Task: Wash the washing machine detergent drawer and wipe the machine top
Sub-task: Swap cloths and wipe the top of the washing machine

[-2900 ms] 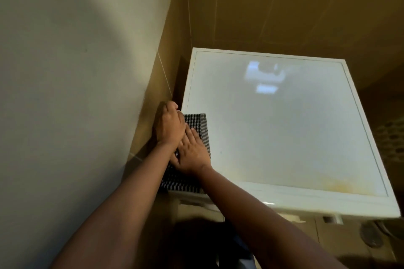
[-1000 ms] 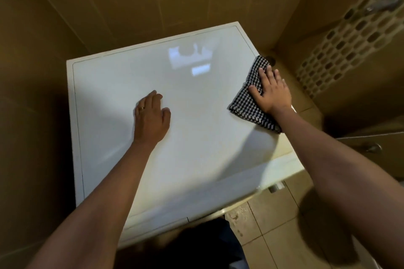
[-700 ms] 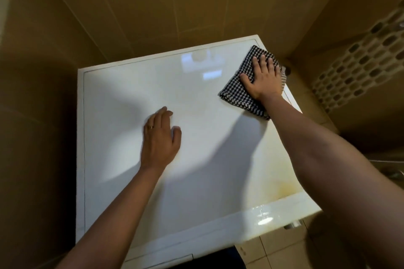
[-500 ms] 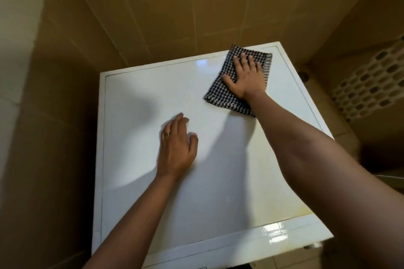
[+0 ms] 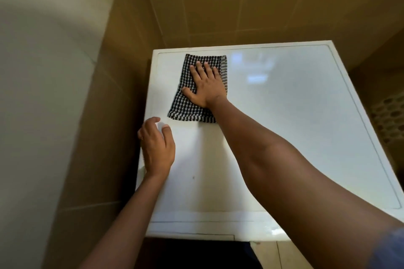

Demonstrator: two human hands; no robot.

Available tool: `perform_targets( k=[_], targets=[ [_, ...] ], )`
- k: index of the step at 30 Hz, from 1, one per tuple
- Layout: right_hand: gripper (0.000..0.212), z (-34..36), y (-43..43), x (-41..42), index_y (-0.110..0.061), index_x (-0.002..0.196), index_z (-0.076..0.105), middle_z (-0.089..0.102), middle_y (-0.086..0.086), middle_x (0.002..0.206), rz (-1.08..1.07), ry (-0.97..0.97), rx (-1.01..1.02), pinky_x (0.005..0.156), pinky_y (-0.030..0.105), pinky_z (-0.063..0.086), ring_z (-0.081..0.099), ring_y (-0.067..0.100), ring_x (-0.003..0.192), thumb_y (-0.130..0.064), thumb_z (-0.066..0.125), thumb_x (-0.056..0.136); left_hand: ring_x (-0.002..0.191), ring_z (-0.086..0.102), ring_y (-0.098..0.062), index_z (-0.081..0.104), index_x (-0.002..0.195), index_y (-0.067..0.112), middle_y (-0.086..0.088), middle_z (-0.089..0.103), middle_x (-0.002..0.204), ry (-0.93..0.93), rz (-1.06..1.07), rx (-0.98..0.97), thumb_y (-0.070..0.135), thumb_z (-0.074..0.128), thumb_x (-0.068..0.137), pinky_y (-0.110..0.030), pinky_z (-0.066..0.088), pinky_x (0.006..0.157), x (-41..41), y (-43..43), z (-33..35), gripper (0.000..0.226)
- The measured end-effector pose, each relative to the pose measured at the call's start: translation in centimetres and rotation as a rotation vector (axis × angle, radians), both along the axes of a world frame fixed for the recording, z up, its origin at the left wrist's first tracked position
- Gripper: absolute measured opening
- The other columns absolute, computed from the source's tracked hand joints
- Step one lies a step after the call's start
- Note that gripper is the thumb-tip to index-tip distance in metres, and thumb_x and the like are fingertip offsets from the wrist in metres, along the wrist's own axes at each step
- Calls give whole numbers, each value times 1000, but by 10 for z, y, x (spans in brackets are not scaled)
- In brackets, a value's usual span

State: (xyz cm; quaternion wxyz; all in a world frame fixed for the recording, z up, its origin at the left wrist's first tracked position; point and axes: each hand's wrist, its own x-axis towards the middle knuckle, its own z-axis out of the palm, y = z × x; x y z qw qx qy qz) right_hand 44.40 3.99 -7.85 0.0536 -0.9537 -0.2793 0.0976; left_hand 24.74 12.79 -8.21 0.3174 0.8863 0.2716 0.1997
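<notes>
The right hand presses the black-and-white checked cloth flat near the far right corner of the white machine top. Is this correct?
No. In the head view the right hand presses the black-and-white checked cloth flat near the far left corner of the white machine top.

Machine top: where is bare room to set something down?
Largest free patch: the right half of the machine top, between the right forearm, far edge and right rim. A smaller wedge lies in front, between the forearms. Crowded: far-left corner, where the right hand presses the checked cloth, and the left edge under the left hand.
</notes>
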Motion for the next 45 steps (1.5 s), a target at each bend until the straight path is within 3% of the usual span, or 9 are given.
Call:
perform_targets(
  k=[9,14,22,26,32,35,40,45],
  targets=[
    [80,2,32,-115,-21,154,3,2,4,161,332,-25,26,119,42,-3,-2,23,148,-67,20,90,96,52,-34,57,106,-3,-20,59,103,-29,62,-36,36,33,92,-38,37,86,-74,18,-3,48],
    [80,4,21,-186,-22,154,3,2,4,161,438,-4,33,120,42,-3,-3,23,148,-66,19,89,102,52,-34,56,109,-2,-20,58,108,-33,144,-141,39,35,89,-44,40,91,-117,9,-3,50],
    [79,7,-24,-272,-25,153,4,1,1,161,522,25,19,119,39,-9,-4,20,148,-63,9,84,106,51,-35,55,110,-5,-21,56,110,-7,83,-150,42,42,87,-47,38,96,-169,-18,5,54],
    [79,7,-51,-287,-27,153,6,2,0,161,511,48,27,119,38,-8,-3,20,148,-66,13,85,106,51,-35,57,108,-3,-20,56,112,20,21,-115,45,44,86,-36,31,94,-185,-37,7,55],
    [86,1,-104,-293,-23,153,7,6,4,161,479,30,-20,120,42,1,3,23,148,-70,29,85,106,51,-34,56,107,3,-16,56,113,81,-62,-48,44,39,89,-43,41,91,-181,-49,18,48],
    [87,0,-134,-292,-23,153,5,5,5,160,437,37,-49,120,42,2,4,24,148,-69,35,86,105,51,-34,56,106,1,-18,57,110,106,-182,41,41,37,90,-42,38,94,-176,-50,16,47],
    [88,7,-187,-288,-21,152,13,16,6,159,338,110,-84,119,41,10,15,25,146,-75,23,83,102,50,-35,57,105,-2,-20,57,107,132,-284,111,35,43,90,-43,38,90,-168,-63,14,43],
    [94,9,-251,-280,-22,152,9,13,4,159,212,158,-168,118,40,7,12,23,147,-81,10,79,102,50,-35,58,103,-4,-19,59,106,142,-373,125,37,37,89,-42,35,91,-159,-81,15,48]
  ],
)
